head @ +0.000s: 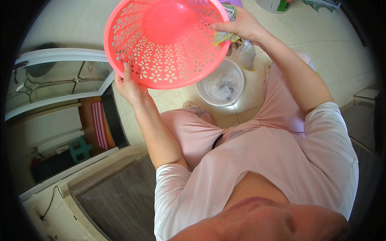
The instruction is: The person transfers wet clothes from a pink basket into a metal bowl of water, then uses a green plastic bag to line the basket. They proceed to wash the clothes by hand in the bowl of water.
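A pink perforated plastic basket [169,21] is held up before me, its open top turned towards me. My left hand [129,86] grips the near left part of its rim, thumb on the inside. At the right rim, my right hand [241,25] pinches the edge together with a wet mesh cleaning cloth [246,54], grey with yellow edging. The cloth drapes over the rim and hangs down outside. Below stands a white bucket [221,82] of foamy water, partly behind the basket; something dark shows under the suds.
Pale floor tiles [325,57] surround the bucket. To the left stands a white-framed glass door [63,76], with a green plastic stool [80,149] beyond. A clear container [273,6] with a green label and a purple object [233,3] are at the top edge.
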Motion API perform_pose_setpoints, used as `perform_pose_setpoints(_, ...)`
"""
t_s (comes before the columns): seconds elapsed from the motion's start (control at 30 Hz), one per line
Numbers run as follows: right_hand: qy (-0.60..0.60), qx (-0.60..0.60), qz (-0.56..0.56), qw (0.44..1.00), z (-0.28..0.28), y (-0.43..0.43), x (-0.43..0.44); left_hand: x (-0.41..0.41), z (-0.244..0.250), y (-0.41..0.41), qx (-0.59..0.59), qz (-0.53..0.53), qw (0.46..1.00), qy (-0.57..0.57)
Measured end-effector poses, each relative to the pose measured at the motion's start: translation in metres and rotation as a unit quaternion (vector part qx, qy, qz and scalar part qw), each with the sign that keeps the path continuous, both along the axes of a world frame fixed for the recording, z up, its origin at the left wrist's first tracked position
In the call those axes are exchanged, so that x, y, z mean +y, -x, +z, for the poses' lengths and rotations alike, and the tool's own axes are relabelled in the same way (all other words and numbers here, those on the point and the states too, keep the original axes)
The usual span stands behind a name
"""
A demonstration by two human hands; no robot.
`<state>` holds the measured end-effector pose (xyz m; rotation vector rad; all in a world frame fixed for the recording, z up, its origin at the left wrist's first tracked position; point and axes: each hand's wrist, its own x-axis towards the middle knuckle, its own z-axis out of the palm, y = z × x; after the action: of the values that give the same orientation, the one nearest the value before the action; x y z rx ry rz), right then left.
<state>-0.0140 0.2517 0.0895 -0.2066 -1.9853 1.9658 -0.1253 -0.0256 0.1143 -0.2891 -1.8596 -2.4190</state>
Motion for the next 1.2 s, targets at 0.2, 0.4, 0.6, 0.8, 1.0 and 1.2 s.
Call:
perform_pose_setpoints(0.2,0.024,-0.04,-0.023,0.999,0.009,0.001,0.009,-0.001,0.003,0.005,-0.023,-0.054,0.998,-0.007)
perform_pose_setpoints(0.4,0.063,0.046,-0.038,0.996,0.013,-0.01,0.04,-0.004,0.002,-0.006,-0.075,-0.218,0.97,0.073)
perform_pose_setpoints(0.6,0.107,0.132,-0.044,0.984,0.032,-0.018,0.046,0.007,-0.017,-0.016,-0.236,-0.44,0.863,0.083)
perform_pose_setpoints(0.8,0.135,0.151,-0.034,0.979,0.027,-0.016,0.044,0.044,-0.029,-0.034,-0.296,-0.475,0.825,-0.078)
perform_pose_setpoints(1.0,0.094,0.131,-0.052,0.985,0.026,-0.015,0.046,0.049,-0.031,-0.045,-0.301,-0.387,0.862,-0.132)
perform_pose_setpoints(1.2,0.128,-0.041,-0.104,0.985,-0.007,0.001,0.029,0.066,-0.028,-0.063,-0.237,-0.336,0.891,-0.191)
